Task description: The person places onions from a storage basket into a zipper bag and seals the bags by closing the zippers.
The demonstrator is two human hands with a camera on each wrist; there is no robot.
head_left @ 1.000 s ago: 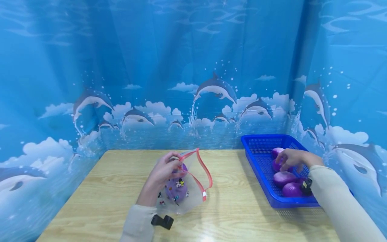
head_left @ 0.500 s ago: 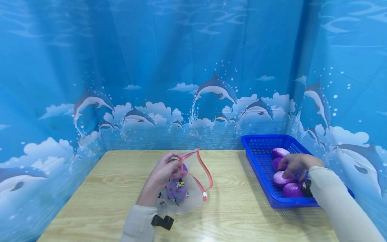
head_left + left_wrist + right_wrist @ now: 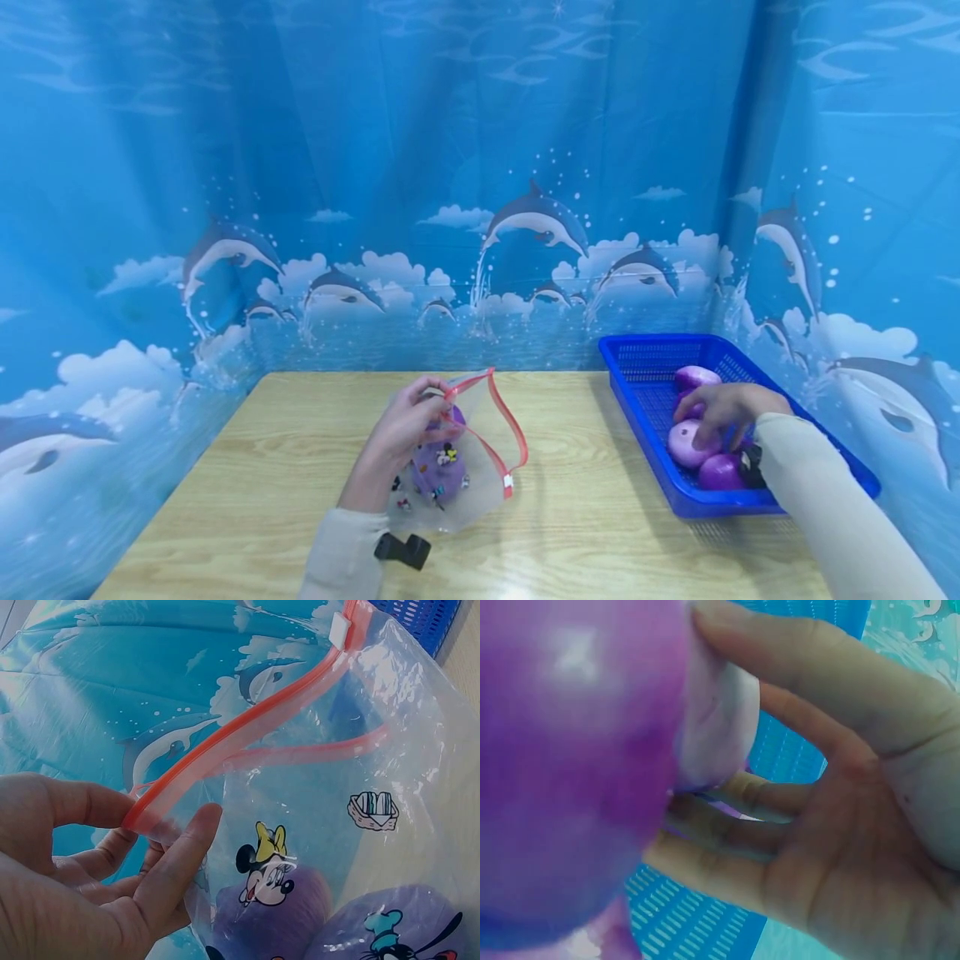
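My left hand (image 3: 411,425) pinches the rim of a clear slider zip bag (image 3: 483,492) with a red zip strip and cartoon prints. In the left wrist view, thumb and forefinger hold one end of the strip; the white slider (image 3: 340,631) sits at the other. The bag's mouth gapes, and purple rounded things (image 3: 274,911) show inside. Over the blue basket, my right hand (image 3: 727,410) grips a pale pink-purple, onion-like bulb (image 3: 690,444). The right wrist view shows the thumb against its whitish side (image 3: 724,727), with the other fingers below, partly hidden by a nearer purple bulb (image 3: 577,765).
The blue perforated basket (image 3: 637,433) stands at the table's right side. Glossy purple bulbs (image 3: 722,472) lie beside the gripped one, another bulb (image 3: 696,377) farther back. The wood-grain table (image 3: 255,483) backs onto a dolphin-print curtain (image 3: 420,167).
My right hand has come nearer along the basket and taken hold of the pale bulb, which has turned and shifted slightly left. The left hand and the bag have stayed still.
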